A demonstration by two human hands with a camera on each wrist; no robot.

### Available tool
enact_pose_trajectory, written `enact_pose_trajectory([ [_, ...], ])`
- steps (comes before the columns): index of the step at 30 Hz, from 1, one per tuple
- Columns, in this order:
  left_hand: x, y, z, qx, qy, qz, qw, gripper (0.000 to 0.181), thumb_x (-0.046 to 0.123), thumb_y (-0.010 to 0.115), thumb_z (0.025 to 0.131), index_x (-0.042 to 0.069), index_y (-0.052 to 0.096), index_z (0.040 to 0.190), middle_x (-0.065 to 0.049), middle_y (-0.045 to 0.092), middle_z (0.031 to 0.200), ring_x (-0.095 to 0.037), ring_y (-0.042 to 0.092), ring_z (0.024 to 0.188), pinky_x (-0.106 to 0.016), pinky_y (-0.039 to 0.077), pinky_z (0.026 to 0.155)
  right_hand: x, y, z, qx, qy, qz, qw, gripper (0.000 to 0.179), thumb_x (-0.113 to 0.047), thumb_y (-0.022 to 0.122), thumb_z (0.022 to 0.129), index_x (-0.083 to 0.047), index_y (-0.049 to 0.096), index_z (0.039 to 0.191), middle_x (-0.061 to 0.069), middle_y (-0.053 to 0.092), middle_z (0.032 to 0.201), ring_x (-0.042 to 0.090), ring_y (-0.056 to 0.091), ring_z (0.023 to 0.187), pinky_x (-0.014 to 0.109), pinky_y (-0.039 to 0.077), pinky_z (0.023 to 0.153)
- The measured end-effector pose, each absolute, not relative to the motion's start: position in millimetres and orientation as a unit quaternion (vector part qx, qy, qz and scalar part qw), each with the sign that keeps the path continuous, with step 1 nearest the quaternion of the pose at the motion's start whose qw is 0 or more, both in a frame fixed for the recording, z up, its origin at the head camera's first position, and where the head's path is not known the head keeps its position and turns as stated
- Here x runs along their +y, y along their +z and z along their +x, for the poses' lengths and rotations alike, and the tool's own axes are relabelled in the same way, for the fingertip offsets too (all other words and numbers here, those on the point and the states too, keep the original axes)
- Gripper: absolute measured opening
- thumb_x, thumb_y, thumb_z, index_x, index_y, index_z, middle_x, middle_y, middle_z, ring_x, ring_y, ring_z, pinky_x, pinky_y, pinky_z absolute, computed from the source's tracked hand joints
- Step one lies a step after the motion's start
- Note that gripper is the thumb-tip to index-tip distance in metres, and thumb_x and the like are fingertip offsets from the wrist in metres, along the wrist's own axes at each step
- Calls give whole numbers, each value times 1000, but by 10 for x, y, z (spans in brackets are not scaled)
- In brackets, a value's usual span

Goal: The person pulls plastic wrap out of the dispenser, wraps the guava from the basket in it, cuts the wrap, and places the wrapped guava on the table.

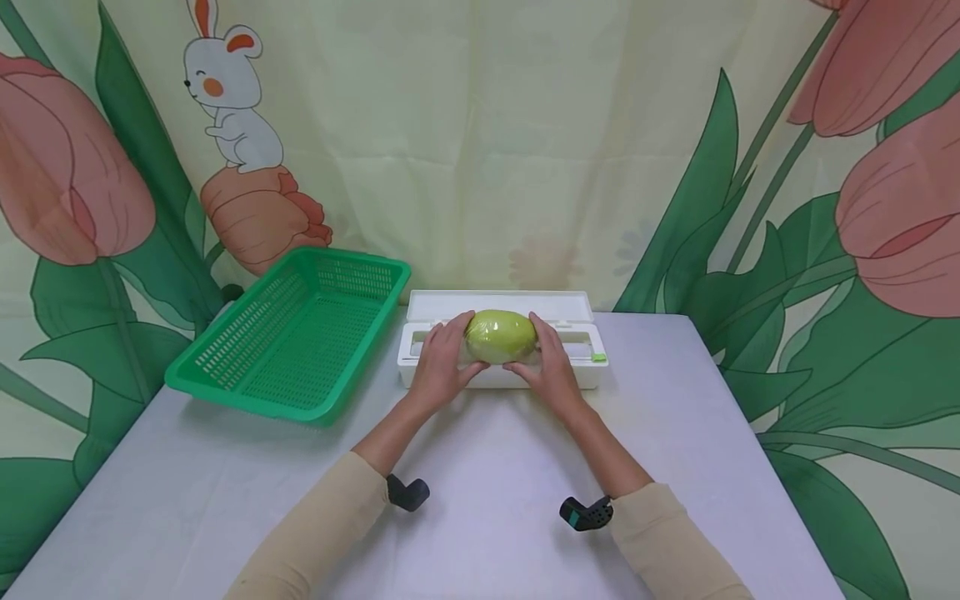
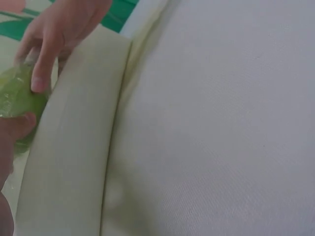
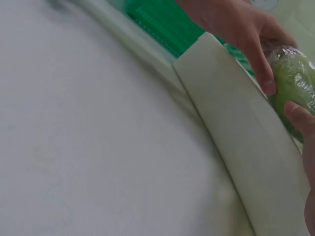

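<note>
A rounded green fruit (image 1: pixel 501 337), shiny with clear plastic film, is held between both hands over the white film-cutter box. My left hand (image 1: pixel 441 360) grips its left end, thumb at the near side and fingers behind. On the opposite end, my right hand (image 1: pixel 553 367) holds it the same way. Folds of film catch the light on the fruit (image 3: pixel 295 81) in the right wrist view. Beneath it lies the box (image 1: pixel 506 377), its lid (image 1: pixel 498 307) raised at the back and a small green slider (image 1: pixel 598 357) at its right.
A green plastic basket (image 1: pixel 360 357) with nothing in it stands left of the box. Both rest on a table (image 1: pixel 480 492) with a white cover. A curtain (image 1: pixel 555 142) printed with tulips and a rabbit hangs behind the table.
</note>
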State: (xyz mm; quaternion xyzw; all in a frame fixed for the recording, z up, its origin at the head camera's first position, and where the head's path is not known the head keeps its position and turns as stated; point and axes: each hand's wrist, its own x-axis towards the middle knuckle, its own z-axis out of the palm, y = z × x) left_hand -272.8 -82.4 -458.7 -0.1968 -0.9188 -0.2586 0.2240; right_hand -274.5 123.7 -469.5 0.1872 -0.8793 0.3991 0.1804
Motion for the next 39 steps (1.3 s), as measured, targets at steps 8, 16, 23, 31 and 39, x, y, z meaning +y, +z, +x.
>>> enact_pose_trajectory([
  [8, -850, -4507, -2730, -913, -290, -187, 217, 84, 33, 83, 74, 13, 39, 142, -7, 56, 137, -24, 53, 127, -46, 42, 109, 1250, -4604, -2744, -873, 411, 189, 183, 89, -20, 81, 77, -8, 29, 148, 14, 41, 149, 30, 37, 141, 47, 33, 116],
  [16, -905, -4389, -2755, -900, -313, -209, 219, 82, 34, 83, 75, 16, 42, 143, -6, 59, 135, -24, 56, 124, -49, 46, 103, 1240, -4479, -2740, -877, 425, 161, 157, 86, -26, 78, 80, -12, 30, 149, 11, 41, 151, 30, 36, 142, 49, 33, 115],
  [23, -984, -4344, -2787, -881, -350, -254, 191, 79, 27, 79, 81, 9, 38, 146, -10, 52, 143, -26, 50, 132, -46, 42, 110, 1244, -4412, -2734, -875, 433, 159, 148, 85, -28, 77, 81, -14, 29, 150, 12, 41, 150, 30, 43, 136, 48, 50, 98],
  [31, -1016, -4274, -2772, -872, -368, -265, 185, 78, 25, 76, 83, 8, 36, 147, -10, 49, 146, -27, 48, 134, -44, 45, 106, 1231, -4327, -2718, -878, 430, 157, 140, 85, -31, 76, 82, -16, 28, 151, 11, 42, 148, 28, 51, 122, 42, 56, 83],
  [39, -1020, -4180, -2770, -869, -362, -278, 192, 78, 25, 75, 84, 11, 34, 149, -9, 48, 146, -24, 49, 133, -40, 47, 105, 1238, -4233, -2695, -873, 434, 164, 151, 84, -29, 76, 82, -15, 29, 150, 11, 45, 146, 27, 52, 119, 42, 56, 80],
])
